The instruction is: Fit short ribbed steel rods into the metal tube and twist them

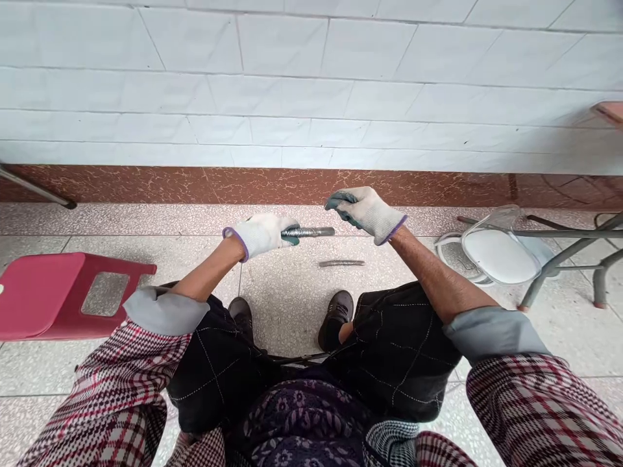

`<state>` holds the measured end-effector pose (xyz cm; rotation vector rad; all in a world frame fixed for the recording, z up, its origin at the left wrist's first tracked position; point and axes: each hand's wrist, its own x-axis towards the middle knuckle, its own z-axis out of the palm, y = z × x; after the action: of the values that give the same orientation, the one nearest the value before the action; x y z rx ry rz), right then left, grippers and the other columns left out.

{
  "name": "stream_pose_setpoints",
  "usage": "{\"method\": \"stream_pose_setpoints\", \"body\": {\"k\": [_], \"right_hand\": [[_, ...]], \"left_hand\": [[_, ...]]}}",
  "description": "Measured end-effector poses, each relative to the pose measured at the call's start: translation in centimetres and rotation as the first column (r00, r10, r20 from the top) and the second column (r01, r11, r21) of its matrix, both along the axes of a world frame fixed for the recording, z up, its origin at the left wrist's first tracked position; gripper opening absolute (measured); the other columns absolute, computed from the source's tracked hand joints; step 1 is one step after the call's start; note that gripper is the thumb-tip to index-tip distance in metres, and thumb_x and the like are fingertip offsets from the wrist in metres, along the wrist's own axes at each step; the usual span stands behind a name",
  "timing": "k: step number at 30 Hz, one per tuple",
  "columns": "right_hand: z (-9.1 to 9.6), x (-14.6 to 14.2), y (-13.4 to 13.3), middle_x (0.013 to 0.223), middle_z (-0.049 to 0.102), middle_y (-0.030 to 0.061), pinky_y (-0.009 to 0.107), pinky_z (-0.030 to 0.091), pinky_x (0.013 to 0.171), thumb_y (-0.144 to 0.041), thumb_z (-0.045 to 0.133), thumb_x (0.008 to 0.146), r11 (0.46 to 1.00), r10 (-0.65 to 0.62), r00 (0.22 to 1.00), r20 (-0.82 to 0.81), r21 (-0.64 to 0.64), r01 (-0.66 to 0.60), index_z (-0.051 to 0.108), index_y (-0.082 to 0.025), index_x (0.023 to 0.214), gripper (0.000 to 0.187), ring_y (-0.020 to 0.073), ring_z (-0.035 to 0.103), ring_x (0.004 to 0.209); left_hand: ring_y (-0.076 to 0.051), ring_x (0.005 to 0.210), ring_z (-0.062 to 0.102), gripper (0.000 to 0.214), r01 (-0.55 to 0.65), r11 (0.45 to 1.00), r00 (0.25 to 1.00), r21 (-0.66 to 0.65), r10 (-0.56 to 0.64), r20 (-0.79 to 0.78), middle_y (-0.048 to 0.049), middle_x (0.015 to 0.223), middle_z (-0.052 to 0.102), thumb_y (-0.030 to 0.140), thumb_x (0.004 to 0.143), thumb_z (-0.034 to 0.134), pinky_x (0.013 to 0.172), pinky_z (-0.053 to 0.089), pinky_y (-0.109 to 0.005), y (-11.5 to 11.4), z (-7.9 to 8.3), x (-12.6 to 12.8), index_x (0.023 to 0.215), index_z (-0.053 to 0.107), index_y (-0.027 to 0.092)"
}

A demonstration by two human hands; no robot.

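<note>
My left hand, in a white work glove with a dark green palm, is closed around one end of a shiny, ridged metal rod. The rod's free end points right, held level above the floor. Apart from it, up and to the right, is my right hand in a matching glove. Its fingers are curled together, and what they hold, if anything, is too small to make out. A thinner ridged metal piece lies on the floor below and between the hands.
A red plastic stool stands at left, near a metal leg. At right are a white round-seated chair and grey metal legs. A white tiled wall rises ahead above a brown skirting. My shoes rest on the speckled floor.
</note>
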<state>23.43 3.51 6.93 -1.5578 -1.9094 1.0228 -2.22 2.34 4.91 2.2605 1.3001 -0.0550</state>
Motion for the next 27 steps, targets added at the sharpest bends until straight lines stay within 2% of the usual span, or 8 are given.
{"method": "stream_pose_setpoints", "body": {"k": [4, 7, 10, 14, 18, 21, 24, 27], "right_hand": [[-2.6, -0.3, 1.7, 0.061, 0.052, -0.0019, 0.025, 0.029, 0.043, -0.02, 0.053, 0.088, 0.997, -0.011, 1.0, -0.01, -0.077, 0.01, 0.076, -0.013, 0.1, 0.028, 0.0079, 0.04, 0.045], [-4.6, -1.8, 1.0, 0.063, 0.057, -0.0009, 0.025, 0.034, 0.046, -0.02, 0.055, 0.088, 0.984, 0.134, 0.987, 0.091, -0.133, -0.122, 0.076, -0.015, 0.096, 0.023, 0.0094, 0.045, 0.049], [-5.7, -3.4, -1.0, 0.072, 0.066, 0.0005, 0.024, 0.039, 0.055, -0.019, 0.057, 0.088, 0.946, 0.314, 0.933, 0.177, -0.148, -0.29, 0.076, -0.018, 0.094, 0.02, 0.0104, 0.051, 0.056], [-4.0, -4.1, -2.9, 0.079, 0.07, 0.0015, 0.025, 0.039, 0.057, -0.025, 0.058, 0.093, 0.93, 0.368, 0.891, 0.265, -0.133, -0.344, 0.078, -0.022, 0.103, 0.022, 0.012, 0.054, 0.059], [-0.8, -2.6, -1.3, 0.082, 0.071, 0.0038, 0.028, 0.042, 0.061, -0.026, 0.058, 0.093, 0.978, 0.173, 0.933, 0.316, 0.054, -0.199, 0.078, -0.022, 0.101, 0.022, 0.0153, 0.058, 0.067], [-0.3, -1.0, 0.7, 0.08, 0.069, 0.0041, 0.027, 0.042, 0.057, -0.022, 0.057, 0.09, 0.993, 0.043, 0.985, 0.167, 0.099, -0.06, 0.078, -0.018, 0.096, 0.022, 0.0129, 0.055, 0.064], [-1.7, -0.7, 1.4, 0.063, 0.056, -0.0001, 0.025, 0.035, 0.044, -0.023, 0.054, 0.091, 0.998, -0.053, 0.998, 0.028, -0.04, 0.054, 0.077, -0.015, 0.102, 0.026, 0.0098, 0.044, 0.048], [-3.4, -2.2, 0.1, 0.064, 0.057, 0.0004, 0.023, 0.034, 0.043, -0.023, 0.056, 0.09, 0.992, 0.055, 0.998, 0.033, -0.113, -0.051, 0.077, -0.016, 0.099, 0.024, 0.0096, 0.045, 0.05]], "left_hand": [[-0.018, 0.08, 0.063, 0.044, 0.048, 0.997, 0.976, -0.061, -0.034, 0.213, -0.0073, 0.096, 0.075, 0.039, 0.084, 0.069, 0.072, 0.046, -0.029, -0.6, 0.6, 0.3, 0.122, 0.072, 0.018], [-0.019, 0.086, 0.064, 0.046, -0.05, 0.999, 0.966, -0.002, 0.048, 0.253, -0.009, 0.102, 0.074, 0.036, 0.082, 0.069, 0.076, 0.048, -0.03, 0.0, 1.1, -0.3, 0.123, 0.072, 0.016], [-0.022, 0.091, 0.065, 0.046, -0.115, 0.984, 0.984, 0.136, 0.095, 0.148, -0.0093, 0.107, 0.073, 0.037, 0.086, 0.067, 0.078, 0.047, -0.033, 1.1, 1.4, -1.3, 0.129, 0.07, 0.02], [-0.029, 0.092, 0.066, 0.042, -0.032, 0.963, 0.979, 0.267, 0.084, -0.185, -0.012, 0.107, 0.071, 0.035, 0.094, 0.058, 0.076, 0.044, -0.038, 2.4, 0.5, -1.7, 0.134, 0.068, 0.027], [-0.03, 0.089, 0.066, 0.038, 0.086, 0.964, 0.955, 0.251, -0.008, -0.297, -0.0137, 0.101, 0.072, 0.025, 0.094, 0.055, 0.073, 0.042, -0.038, 1.9, -0.1, -0.6, 0.128, 0.072, 0.027], [-0.025, 0.089, 0.065, 0.04, 0.055, 0.976, 0.996, 0.21, -0.039, -0.079, -0.0094, 0.104, 0.073, 0.031, 0.092, 0.06, 0.075, 0.044, -0.034, 0.8, 0.8, 0.1, 0.131, 0.071, 0.027], [-0.018, 0.087, 0.064, 0.048, -0.106, 0.99, 0.962, 0.09, 0.079, 0.26, -0.0056, 0.106, 0.074, 0.035, 0.087, 0.066, 0.075, 0.046, -0.029, 0.2, 1.9, 0.0, 0.133, 0.068, 0.022], [-0.016, 0.079, 0.061, 0.045, -0.24, 0.97, 0.906, 0.049, 0.205, 0.371, -0.0064, 0.099, 0.072, 0.035, 0.087, 0.066, 0.07, 0.046, -0.028, 0.7, 2.1, -0.6, 0.128, 0.069, 0.016]]}}
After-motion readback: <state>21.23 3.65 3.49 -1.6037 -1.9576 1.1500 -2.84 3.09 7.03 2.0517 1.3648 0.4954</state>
